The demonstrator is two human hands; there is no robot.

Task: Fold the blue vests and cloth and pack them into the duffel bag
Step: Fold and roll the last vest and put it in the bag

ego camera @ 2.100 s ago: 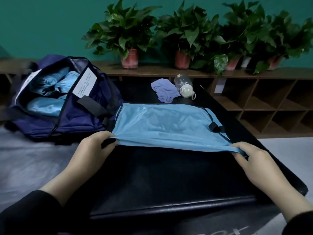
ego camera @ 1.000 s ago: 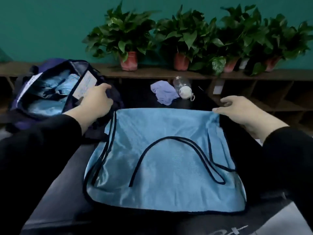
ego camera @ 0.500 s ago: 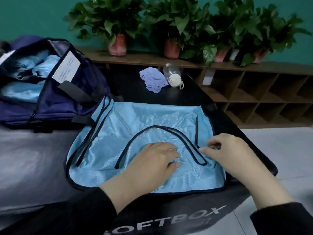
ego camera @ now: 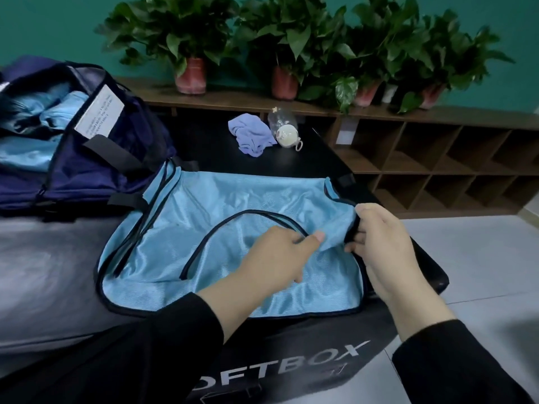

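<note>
- We see a light blue vest [ego camera: 233, 217] with dark trim spread mostly flat on a black table [ego camera: 256, 158], its near edge lying close to the table's front edge.
- Our left hand [ego camera: 280, 255] rests on the middle of the vest, its fingers curled down onto the fabric beside the dark looped trim; thumb and forefinger seem to pinch a fold of cloth, though we cannot tell this for certain.
- Our right hand [ego camera: 379, 240] pinches the vest's right-hand edge, fingers curled round the dark trim, and that corner is lifted off the table and bunched toward the left hand.
- Both arms wear black sleeves [ego camera: 163, 354].
- A navy duffel bag [ego camera: 96, 173] stands open at the left, just beside the vest's far left corner; more light blue fabric [ego camera: 35, 153] lies inside it, and a white label [ego camera: 97, 113] shows on its open flap.
- At the far side of the table lies a crumpled lilac-blue cloth [ego camera: 250, 138], touching or just beside a clear plastic bottle [ego camera: 284, 126] lying on its side.
- The front of the table bears white lettering [ego camera: 294, 365] of which we read "OFTBOX".
- Behind, a wooden shelf unit [ego camera: 437, 158] with open compartments carries a row of potted plants [ego camera: 186, 33] against a teal wall.
</note>
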